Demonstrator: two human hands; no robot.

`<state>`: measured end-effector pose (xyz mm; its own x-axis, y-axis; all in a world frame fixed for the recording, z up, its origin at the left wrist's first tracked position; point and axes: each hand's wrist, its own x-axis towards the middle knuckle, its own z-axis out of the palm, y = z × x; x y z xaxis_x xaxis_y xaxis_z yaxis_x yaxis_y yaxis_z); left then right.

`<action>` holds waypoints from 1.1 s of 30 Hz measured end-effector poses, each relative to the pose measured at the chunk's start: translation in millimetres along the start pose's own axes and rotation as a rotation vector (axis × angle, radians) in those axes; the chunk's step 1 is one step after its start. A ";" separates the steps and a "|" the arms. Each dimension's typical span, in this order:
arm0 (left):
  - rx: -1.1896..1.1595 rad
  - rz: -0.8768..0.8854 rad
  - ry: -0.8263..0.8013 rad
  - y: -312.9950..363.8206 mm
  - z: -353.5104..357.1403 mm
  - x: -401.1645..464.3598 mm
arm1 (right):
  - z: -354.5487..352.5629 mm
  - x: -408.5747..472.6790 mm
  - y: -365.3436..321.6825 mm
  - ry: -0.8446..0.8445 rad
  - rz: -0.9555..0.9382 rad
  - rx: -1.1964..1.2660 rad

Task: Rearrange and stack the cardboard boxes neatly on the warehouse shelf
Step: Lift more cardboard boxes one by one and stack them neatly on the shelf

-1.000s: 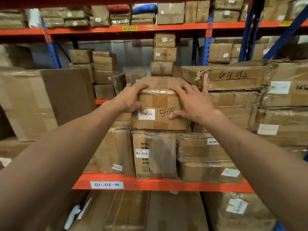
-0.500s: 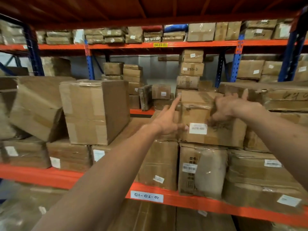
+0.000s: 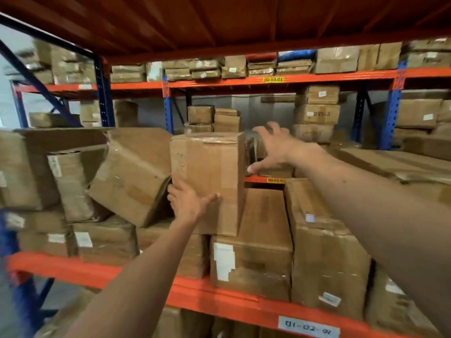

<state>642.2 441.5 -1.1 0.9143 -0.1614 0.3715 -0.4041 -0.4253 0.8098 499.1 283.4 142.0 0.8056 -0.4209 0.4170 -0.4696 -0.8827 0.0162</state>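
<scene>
left grip point(image 3: 188, 203) spread flat against upright box point(image 3: 210, 176), right grip point(image 3: 273, 147) released beside it

A yellow tag point(image 3: 273, 79) on the upper orange beam point(image 3: 317, 76) reads 00-03-01, and a second yellow tag point(image 3: 276, 180) on the beam behind the boxes begins 00-02. A box point(image 3: 317, 114) on the far stack is marked 255-3. The white label point(image 3: 309, 328) on the front beam point(image 3: 219, 297) is too blurred to read surely.
</scene>
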 end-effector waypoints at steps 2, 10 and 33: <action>-0.059 -0.128 -0.124 -22.1 -4.2 11.3 | 11.1 17.5 -33.5 0.035 -0.097 -0.033; -0.150 -0.265 -0.378 -73.5 14.2 16.3 | 48.3 60.1 -103.6 0.073 -0.241 -0.161; -0.589 -0.218 -0.186 -21.1 17.3 62.2 | 86.5 5.5 -17.0 0.479 0.355 0.282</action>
<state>708.1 425.0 -2.9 0.9449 -0.3007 0.1291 -0.1083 0.0849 0.9905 542.7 278.0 65.4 0.3385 -0.6143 0.7128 -0.5123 -0.7557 -0.4081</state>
